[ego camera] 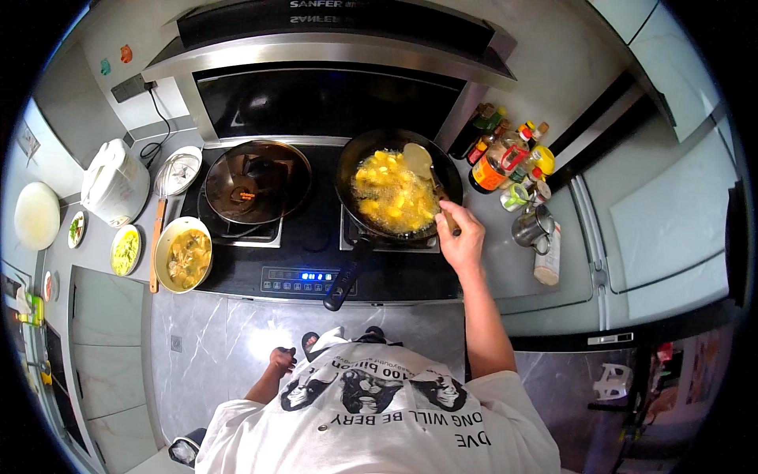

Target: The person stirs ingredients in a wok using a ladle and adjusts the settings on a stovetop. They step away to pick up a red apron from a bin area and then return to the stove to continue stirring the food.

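Observation:
My right hand (462,234) grips the wooden handle of a cooking spatula or ladle (418,160); its broad, rounded head is at the upper right inside a black wok (379,232). Yellow food pieces (394,198) lie in bubbling, foamy oil across the wok's bottom. The wok sits on the right burner, and its long black handle (343,284) points towards me over the hob's front edge. Down by my left side, away from the cooktop, hangs my left hand (283,359). Its fingers look dark and curled, and whether they hold something is unclear.
On the left burner stands a pan with a dark glass lid (257,181). A bowl of meat pieces (188,255), a wire skimmer (160,219) and a dish of chopped greens (125,251) are left of it. Bottles (500,160) and a metal pitcher (531,227) crowd the right counter.

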`<state>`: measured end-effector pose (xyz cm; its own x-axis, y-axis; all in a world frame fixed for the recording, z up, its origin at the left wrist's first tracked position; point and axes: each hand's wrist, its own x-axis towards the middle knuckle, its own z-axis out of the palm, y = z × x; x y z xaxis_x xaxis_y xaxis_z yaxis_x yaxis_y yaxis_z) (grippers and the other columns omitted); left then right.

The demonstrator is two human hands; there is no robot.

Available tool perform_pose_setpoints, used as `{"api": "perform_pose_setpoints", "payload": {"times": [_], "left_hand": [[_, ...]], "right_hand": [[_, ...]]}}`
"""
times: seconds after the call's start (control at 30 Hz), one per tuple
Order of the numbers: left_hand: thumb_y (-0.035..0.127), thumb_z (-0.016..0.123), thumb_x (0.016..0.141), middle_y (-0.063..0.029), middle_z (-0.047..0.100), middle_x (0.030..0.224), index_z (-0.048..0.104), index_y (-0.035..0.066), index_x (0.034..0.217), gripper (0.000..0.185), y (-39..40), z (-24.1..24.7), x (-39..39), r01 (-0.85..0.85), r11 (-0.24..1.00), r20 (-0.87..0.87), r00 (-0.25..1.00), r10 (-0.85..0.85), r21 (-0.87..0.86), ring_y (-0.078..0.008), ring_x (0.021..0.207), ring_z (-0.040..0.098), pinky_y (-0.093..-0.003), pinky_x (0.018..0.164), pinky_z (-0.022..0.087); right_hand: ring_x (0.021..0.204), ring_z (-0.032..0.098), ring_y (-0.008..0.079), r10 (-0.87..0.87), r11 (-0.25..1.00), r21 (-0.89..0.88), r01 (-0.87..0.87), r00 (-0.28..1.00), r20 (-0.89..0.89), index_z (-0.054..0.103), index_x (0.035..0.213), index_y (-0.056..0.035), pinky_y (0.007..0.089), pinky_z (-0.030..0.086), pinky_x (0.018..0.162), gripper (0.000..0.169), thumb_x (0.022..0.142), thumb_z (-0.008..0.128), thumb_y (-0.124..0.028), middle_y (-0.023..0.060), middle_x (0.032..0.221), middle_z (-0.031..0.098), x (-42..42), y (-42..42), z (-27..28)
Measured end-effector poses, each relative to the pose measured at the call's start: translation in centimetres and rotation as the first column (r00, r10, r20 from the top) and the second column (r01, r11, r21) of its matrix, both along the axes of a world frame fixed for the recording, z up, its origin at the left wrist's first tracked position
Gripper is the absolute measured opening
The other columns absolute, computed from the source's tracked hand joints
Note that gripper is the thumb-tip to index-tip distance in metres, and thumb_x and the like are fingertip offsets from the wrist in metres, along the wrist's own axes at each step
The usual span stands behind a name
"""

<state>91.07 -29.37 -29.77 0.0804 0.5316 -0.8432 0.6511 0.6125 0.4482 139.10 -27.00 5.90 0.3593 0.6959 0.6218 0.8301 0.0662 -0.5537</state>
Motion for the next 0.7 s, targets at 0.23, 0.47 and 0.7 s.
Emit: {"api": "perform_pose_setpoints", "payload": {"times": [0.23, 0.47, 0.7], "left_hand": [[0.031, 0.066, 0.092, -0.0138, 0.069, 0.076, 0.065, 0.001, 0.091, 0.030, 0.0, -0.7, -0.4, -0.008, 0.999, 0.017, 1.000, 0.007, 0.031, -0.0251, 0.057, 0.065, -0.0407, 0.047, 0.055], [0.033, 0.066, 0.093, -0.0160, 0.069, 0.081, 0.064, -0.001, 0.095, 0.034, 0.9, 0.2, 0.4, 0.001, 1.000, 0.033, 0.999, -0.001, 0.015, -0.0279, 0.062, 0.066, -0.0434, 0.048, 0.057], [0.032, 0.065, 0.094, -0.0173, 0.070, 0.086, 0.061, -0.002, 0.106, 0.036, 1.2, -1.8, -0.5, 0.024, 1.000, 0.031, 0.999, -0.024, -0.006, -0.0287, 0.063, 0.066, -0.0441, 0.050, 0.058]], "right_hand": [[0.087, 0.072, 0.0284, -0.155, 0.988, -0.012, 0.154, 0.987, -0.053, 0.071, 0.108, -0.0037, 0.0367, 0.055, 0.078, 0.024, 0.085, 0.073, -0.009, 0.0171, 0.097, 0.073, 2.6, -0.5, -0.8], [0.084, 0.073, 0.0255, -0.332, 0.942, -0.176, 0.285, 0.859, -0.390, 0.073, 0.103, -0.0007, 0.0354, 0.057, 0.074, 0.024, 0.087, 0.074, -0.017, 0.0154, 0.093, 0.074, 3.9, -1.6, -2.6], [0.061, 0.069, 0.0183, -0.339, 0.940, -0.290, 0.178, 0.558, -0.758, 0.066, 0.108, 0.0050, 0.0273, 0.055, 0.051, 0.038, 0.091, 0.073, -0.029, 0.0126, 0.082, 0.068, -0.3, -1.5, 2.8]]}}
